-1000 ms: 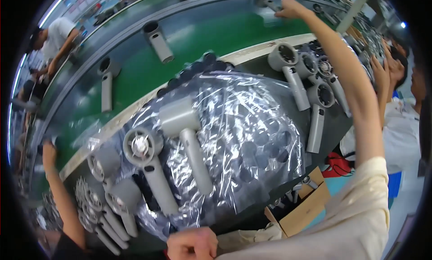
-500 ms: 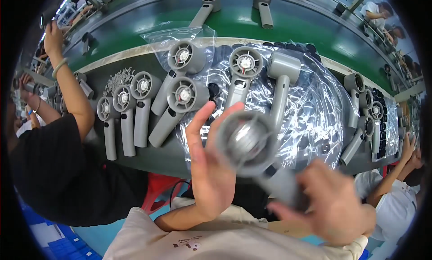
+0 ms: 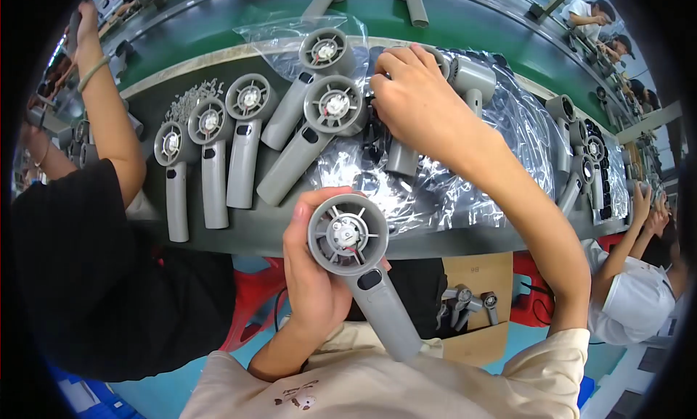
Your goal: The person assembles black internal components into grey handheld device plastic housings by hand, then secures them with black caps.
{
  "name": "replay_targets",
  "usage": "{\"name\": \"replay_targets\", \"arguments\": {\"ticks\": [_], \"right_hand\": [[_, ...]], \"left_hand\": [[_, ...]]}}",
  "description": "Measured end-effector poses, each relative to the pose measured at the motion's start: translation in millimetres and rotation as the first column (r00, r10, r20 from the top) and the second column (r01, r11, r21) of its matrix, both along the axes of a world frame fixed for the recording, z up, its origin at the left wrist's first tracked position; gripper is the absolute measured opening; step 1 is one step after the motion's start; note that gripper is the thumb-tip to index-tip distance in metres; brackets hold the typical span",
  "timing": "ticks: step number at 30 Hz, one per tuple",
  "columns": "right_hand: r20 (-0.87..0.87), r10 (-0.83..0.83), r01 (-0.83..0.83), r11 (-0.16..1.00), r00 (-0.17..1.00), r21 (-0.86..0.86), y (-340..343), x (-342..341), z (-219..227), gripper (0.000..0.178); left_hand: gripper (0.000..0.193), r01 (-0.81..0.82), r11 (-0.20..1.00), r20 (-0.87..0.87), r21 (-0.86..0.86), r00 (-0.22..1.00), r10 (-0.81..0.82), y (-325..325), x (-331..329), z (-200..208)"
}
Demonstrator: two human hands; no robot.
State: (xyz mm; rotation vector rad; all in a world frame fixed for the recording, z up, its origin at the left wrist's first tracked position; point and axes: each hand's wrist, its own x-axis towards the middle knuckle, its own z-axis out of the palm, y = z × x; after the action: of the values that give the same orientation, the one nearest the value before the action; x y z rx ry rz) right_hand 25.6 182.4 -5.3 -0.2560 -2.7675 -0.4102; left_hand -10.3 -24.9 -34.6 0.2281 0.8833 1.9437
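Note:
My left hand (image 3: 314, 277) grips a grey hair dryer shell (image 3: 357, 263) by its round head, open face up, with a small motor and red wire inside; its handle points down toward my lap. My right hand (image 3: 415, 103) reaches forward onto a clear plastic sheet (image 3: 465, 176) on the dark workbench (image 3: 239, 234), fingers curled over black parts beside another grey dryer shell (image 3: 406, 140). What the fingers pinch is hidden. Two more shells (image 3: 319, 129) lie just left of that hand.
Three grey shells (image 3: 210, 147) lie in a row at the left with small loose parts (image 3: 190, 100) behind. A green conveyor (image 3: 218, 27) carries more shells. A person in black (image 3: 94, 237) sits at my left, another person (image 3: 632, 296) at my right. A cardboard box (image 3: 472, 310) with shells sits below.
My right hand has let go of the dryer's handle and reached forward to the plastic sheet. My left hand, open beside the head before, now grips the dryer alone.

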Motion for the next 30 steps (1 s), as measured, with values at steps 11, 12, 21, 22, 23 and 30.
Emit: {"name": "replay_targets", "arguments": {"ticks": [11, 12, 21, 22, 23, 30], "right_hand": [[-0.016, -0.065, 0.061, 0.978, 0.998, -0.199, -6, 4, -6, 0.023], [-0.018, -0.056, 0.051, 0.975, 0.998, -0.217, -5, 4, -5, 0.021], [-0.036, -0.027, 0.02, 0.981, 0.999, -0.194, 0, 6, -10, 0.017], [-0.022, -0.036, 0.032, 0.986, 0.999, -0.165, 1, 5, -11, 0.018], [-0.025, -0.035, 0.03, 0.985, 0.999, -0.168, 0, 4, -10, 0.018], [0.035, -0.027, 0.034, 0.977, 0.999, -0.213, -2, -5, 5, 0.023]], "left_hand": [[0.064, 0.256, 0.965, 0.021, 0.063, 0.966, -0.258, 8, -41, -15], [0.064, 0.257, 0.964, 0.024, 0.064, 0.966, -0.259, 9, -41, -16], [0.064, 0.311, 0.95, -0.08, 0.008, 0.947, -0.31, 18, -43, -13], [0.064, 0.318, 0.948, -0.082, 0.007, 0.945, -0.316, 20, -44, -14], [0.064, 0.329, 0.944, -0.072, 0.011, 0.942, -0.327, 20, -46, -14], [0.073, 0.333, 0.941, -0.183, -0.061, 0.923, -0.338, 17, -51, -10]]}}
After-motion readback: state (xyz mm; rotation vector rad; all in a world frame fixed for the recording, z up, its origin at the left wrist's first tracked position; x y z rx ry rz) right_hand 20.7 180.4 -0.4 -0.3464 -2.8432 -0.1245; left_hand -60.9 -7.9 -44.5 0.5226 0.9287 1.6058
